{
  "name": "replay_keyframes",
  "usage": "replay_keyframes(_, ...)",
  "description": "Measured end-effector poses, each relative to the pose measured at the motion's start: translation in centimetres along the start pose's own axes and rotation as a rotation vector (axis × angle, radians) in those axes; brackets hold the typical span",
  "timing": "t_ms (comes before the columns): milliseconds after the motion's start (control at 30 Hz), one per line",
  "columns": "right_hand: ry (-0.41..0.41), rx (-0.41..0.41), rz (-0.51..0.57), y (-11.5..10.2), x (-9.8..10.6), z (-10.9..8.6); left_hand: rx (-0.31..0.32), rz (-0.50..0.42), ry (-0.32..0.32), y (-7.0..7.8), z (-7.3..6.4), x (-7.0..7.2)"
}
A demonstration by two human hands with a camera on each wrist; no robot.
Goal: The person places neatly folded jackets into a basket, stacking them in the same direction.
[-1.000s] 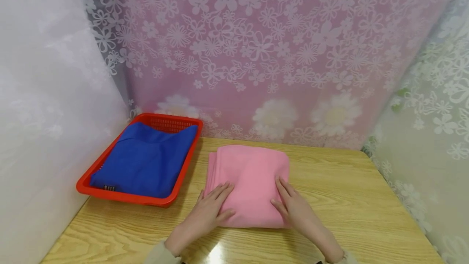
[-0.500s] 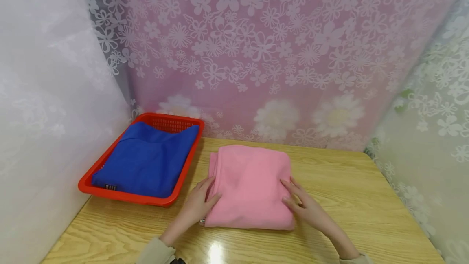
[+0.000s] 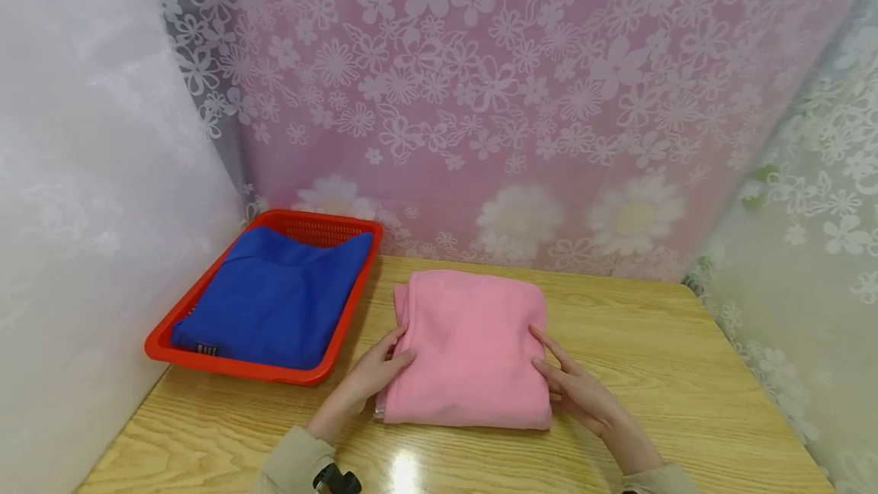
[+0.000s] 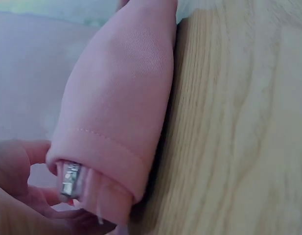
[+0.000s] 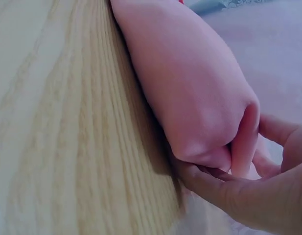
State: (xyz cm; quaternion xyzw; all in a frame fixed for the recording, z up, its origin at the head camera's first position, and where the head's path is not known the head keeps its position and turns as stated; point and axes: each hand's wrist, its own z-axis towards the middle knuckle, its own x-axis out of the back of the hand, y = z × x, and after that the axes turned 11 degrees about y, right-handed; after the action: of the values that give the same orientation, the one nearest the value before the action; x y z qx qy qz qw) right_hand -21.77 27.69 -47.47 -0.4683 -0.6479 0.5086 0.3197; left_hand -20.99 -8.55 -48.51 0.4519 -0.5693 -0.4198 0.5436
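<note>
A folded pink garment [image 3: 473,349] lies on the wooden table, its thick fold towards me. At its left side, my left hand [image 3: 373,368] has the thumb on top and the fingers against the layered edge. The left wrist view shows a stitched hem and a small shiny tag [image 4: 70,181] beside the fingers of that hand. My right hand [image 3: 579,391] grips the opposite side. In the right wrist view its thumb [image 5: 278,129] presses the upper fold while a finger [image 5: 202,183] reaches under the lower edge. Both hands' remaining fingertips are partly hidden by the cloth.
To the left stands a red plastic basket [image 3: 236,370] with perforated sides, holding a folded blue garment [image 3: 274,299]. Flowered curtains [image 3: 439,97] hang behind the table and along both sides. Bare wood table [image 3: 672,372] extends right of the pink garment.
Both hands have slid from the top of the pink garment outwards to its left and right sides, fingers now at the edges. The tag at the left front corner has come into view.
</note>
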Motion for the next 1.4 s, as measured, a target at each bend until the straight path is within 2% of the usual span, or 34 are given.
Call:
replay_keyframes(233,0.049,0.007,0.052,0.2,0.1,0.1,0.044,-0.218,-0.128,-0.9,0.6,-0.2)
replay_keyframes(467,0.087,0.036,0.063,-0.4,0.4,-0.9,0.055,-0.338,-0.148,-0.7,0.5,-0.6)
replay_keyframes(567,0.075,0.072,0.074,-1.3,0.7,-1.6,0.054,-0.377,-0.163,0.1,0.4,-0.6)
replay_keyframes(700,0.077,0.138,0.074,-2.9,0.8,-2.4,0.047,-0.415,-0.186,2.1,0.3,-0.1)
replay_keyframes(900,0.106,0.201,0.061,-5.9,0.2,-3.0,0.034,-0.402,-0.19,5.1,0.5,1.4)
replay_keyframes(1000,0.099,0.229,0.067,-7.5,-0.6,-2.5,0.008,-0.374,-0.156,6.5,0.6,2.6)
replay_keyframes(1133,0.114,0.235,0.079,-9.8,-2.6,-1.5,-0.038,-0.278,-0.081,8.2,0.6,4.9)
replay_keyframes(1300,0.163,0.24,0.089,-11.9,-6.9,0.3,-0.042,-0.145,-0.005,9.5,0.4,9.5)
replay_keyframes(1400,0.167,0.272,0.081,-12.5,-9.7,1.6,-0.043,-0.085,0.008,10.1,0.1,12.6)
